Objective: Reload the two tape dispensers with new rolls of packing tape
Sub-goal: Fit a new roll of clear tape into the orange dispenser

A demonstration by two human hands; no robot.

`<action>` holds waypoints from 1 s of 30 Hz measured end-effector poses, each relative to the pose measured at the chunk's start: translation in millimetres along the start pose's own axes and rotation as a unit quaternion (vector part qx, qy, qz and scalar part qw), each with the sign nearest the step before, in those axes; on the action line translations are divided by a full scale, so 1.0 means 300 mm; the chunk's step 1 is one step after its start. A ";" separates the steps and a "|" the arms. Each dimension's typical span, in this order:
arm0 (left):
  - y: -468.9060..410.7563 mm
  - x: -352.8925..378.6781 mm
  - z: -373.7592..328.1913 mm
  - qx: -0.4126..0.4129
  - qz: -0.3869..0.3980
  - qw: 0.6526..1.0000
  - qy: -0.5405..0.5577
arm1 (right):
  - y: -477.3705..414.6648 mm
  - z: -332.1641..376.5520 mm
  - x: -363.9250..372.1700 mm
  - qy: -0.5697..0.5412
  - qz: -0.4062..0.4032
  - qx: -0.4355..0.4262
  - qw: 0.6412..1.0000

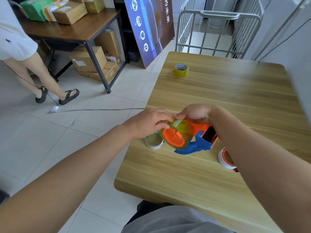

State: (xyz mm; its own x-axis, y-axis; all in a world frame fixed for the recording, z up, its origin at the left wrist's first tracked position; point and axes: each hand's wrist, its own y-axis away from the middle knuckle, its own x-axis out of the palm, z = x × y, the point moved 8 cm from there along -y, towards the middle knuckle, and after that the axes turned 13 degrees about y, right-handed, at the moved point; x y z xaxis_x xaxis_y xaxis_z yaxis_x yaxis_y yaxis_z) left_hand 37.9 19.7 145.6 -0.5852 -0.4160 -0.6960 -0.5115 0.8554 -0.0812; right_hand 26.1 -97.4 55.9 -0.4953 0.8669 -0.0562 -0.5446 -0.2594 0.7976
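An orange and blue tape dispenser (200,138) lies on its side on the wooden table (227,98), with a yellowish clear tape roll (184,130) seated on its orange hub. My left hand (148,123) pinches the top edge of that roll. My right hand (195,113) grips the dispenser's orange body from above. A bare white cardboard core (154,141) lies just left of the dispenser. A second dispenser's white and red wheel (225,158) shows partly under my right forearm. A new yellowish tape roll (181,69) stands at the table's far left.
A person in sandals (67,96) stands on the tiled floor to the left, near a cable and white plug (54,109). A dark table (75,31) with cardboard boxes, a blue poster board (151,27) and a metal cage trolley (218,27) stand beyond.
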 end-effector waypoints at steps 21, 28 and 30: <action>-0.011 0.039 -0.039 0.027 0.042 0.995 -0.089 | 0.022 -0.002 0.032 0.038 0.009 0.004 0.999; 0.007 -0.014 0.192 -0.234 -0.095 0.959 0.128 | 0.013 0.051 0.014 -0.024 -0.032 -0.081 0.996; 0.011 -0.012 0.214 -0.262 -0.113 0.937 0.200 | 0.013 0.081 0.010 -0.043 -0.057 -0.130 0.989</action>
State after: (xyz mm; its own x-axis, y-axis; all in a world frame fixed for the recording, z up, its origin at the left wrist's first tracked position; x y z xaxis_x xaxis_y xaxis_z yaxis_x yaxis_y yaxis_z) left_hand 78.6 43.9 101.8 -0.5595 -0.7409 -0.3716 -0.8288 0.5059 0.2392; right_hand 39.0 -85.4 73.3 -0.3681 0.9267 -0.0762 -0.7546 -0.2499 0.6067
